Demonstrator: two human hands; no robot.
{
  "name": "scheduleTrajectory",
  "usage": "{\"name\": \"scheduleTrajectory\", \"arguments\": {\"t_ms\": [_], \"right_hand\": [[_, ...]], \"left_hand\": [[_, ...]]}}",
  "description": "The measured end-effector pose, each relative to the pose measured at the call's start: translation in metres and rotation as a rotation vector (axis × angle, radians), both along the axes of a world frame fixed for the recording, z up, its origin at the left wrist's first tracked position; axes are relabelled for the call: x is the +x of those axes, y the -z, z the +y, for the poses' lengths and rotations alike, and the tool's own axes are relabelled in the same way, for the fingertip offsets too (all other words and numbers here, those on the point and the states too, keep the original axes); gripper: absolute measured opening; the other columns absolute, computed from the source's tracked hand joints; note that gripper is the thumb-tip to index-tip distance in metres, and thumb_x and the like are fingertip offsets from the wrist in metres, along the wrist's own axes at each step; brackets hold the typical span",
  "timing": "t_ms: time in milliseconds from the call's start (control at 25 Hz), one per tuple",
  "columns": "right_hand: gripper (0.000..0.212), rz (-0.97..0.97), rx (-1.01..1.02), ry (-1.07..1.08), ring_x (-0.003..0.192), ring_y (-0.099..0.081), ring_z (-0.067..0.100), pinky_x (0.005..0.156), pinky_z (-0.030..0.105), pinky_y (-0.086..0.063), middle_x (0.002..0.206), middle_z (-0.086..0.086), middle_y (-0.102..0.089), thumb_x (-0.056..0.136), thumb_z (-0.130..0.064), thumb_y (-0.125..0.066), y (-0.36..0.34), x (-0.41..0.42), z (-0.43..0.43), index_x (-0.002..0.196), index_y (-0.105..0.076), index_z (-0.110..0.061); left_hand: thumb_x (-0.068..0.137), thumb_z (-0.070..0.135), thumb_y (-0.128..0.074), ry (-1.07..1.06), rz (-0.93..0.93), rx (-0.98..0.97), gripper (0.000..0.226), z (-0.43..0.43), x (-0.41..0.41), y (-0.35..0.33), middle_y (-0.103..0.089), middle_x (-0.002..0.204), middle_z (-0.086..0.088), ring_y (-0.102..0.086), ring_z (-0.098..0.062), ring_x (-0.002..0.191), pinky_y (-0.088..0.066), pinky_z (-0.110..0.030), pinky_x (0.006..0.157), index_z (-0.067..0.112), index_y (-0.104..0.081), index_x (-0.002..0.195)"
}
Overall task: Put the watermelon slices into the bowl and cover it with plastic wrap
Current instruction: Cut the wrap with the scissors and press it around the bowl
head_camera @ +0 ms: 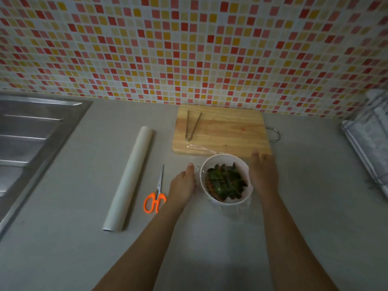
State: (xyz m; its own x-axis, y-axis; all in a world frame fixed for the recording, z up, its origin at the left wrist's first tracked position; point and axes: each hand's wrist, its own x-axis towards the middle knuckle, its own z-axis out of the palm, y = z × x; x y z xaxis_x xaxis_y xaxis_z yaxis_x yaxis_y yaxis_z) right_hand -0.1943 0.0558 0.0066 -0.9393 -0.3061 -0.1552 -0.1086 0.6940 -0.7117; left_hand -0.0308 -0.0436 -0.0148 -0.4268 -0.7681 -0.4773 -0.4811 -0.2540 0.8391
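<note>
2 hands are flanking the white bowl point(226, 179) on the counter point(84, 248): left hand point(183, 182) flat, fingers extended, pressing plastic wrap point(201, 148) against the side; right hand point(263, 171) likewise opposite. Watermelon slices point(224, 183) are lying inside.

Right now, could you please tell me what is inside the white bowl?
The white bowl holds watermelon slices, packed together with green rinds up, seen through the plastic wrap stretched over it. Whatever lies beneath the slices, including the bowl's bottom, is hidden.
</note>
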Motion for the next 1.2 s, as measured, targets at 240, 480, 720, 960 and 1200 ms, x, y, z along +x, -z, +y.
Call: {"name": "scheduleTrajectory", "arguments": {"t_ms": [240,480,720,960,1200], "right_hand": [[0.078,-0.362,-0.039,-0.207,0.099,-0.063,0.032,0.094,0.046,-0.048,0.102,0.017,-0.066,0.080,-0.076,-0.011,0.029,-0.015,0.020,0.085,-0.059,-0.014],[0.086,-0.492,0.053,-0.393,0.071,-0.069,0.016,0.070,0.029,-0.048,0.064,-0.003,-0.072,0.065,-0.089,-0.003,0.038,-0.017,0.024,0.059,-0.071,-0.036],[0.089,-0.606,-0.060,-0.452,0.101,-0.064,0.023,0.096,0.041,-0.041,0.103,0.003,-0.072,0.062,-0.091,-0.018,0.034,-0.046,-0.020,0.096,-0.071,-0.028],[0.046,-0.453,-0.209,-0.376,0.076,-0.059,0.019,0.077,0.035,-0.045,0.079,0.002,-0.064,0.093,-0.048,-0.040,0.051,-0.053,-0.021,0.063,-0.070,-0.029],[0.054,-0.588,-0.350,-0.292,0.078,-0.059,0.017,0.086,0.039,-0.043,0.076,0.000,-0.071,0.094,-0.052,-0.032,0.054,-0.054,-0.023,0.070,-0.070,-0.023]], "left_hand": [[0.097,0.055,-0.022,-0.082,0.030,0.050,0.068,0.003,-0.017,0.016,-0.072,0.099,-0.019,-0.065,-0.034,0.099,-0.047,-0.048,0.099,0.019,-0.078,0.080],[0.102,0.046,-0.024,0.086,0.119,0.112,0.063,-0.023,-0.023,0.011,-0.073,0.096,-0.020,-0.068,-0.036,0.095,-0.047,-0.052,0.098,0.007,-0.074,0.100],[0.099,0.042,-0.043,0.102,0.125,-0.058,0.043,-0.019,-0.026,0.018,-0.070,0.092,-0.005,-0.066,-0.021,0.087,-0.050,-0.037,0.084,0.009,-0.071,0.097],[0.102,0.030,-0.042,0.079,0.100,-0.242,0.039,-0.024,-0.030,0.018,-0.052,0.069,-0.004,-0.049,-0.017,0.067,-0.040,-0.030,0.066,0.006,-0.056,0.074],[0.100,0.055,-0.020,-0.026,0.108,0.040,0.062,-0.026,-0.022,0.016,-0.061,0.070,-0.001,-0.057,-0.017,0.067,-0.045,-0.032,0.070,0.016,-0.061,0.074]]}}
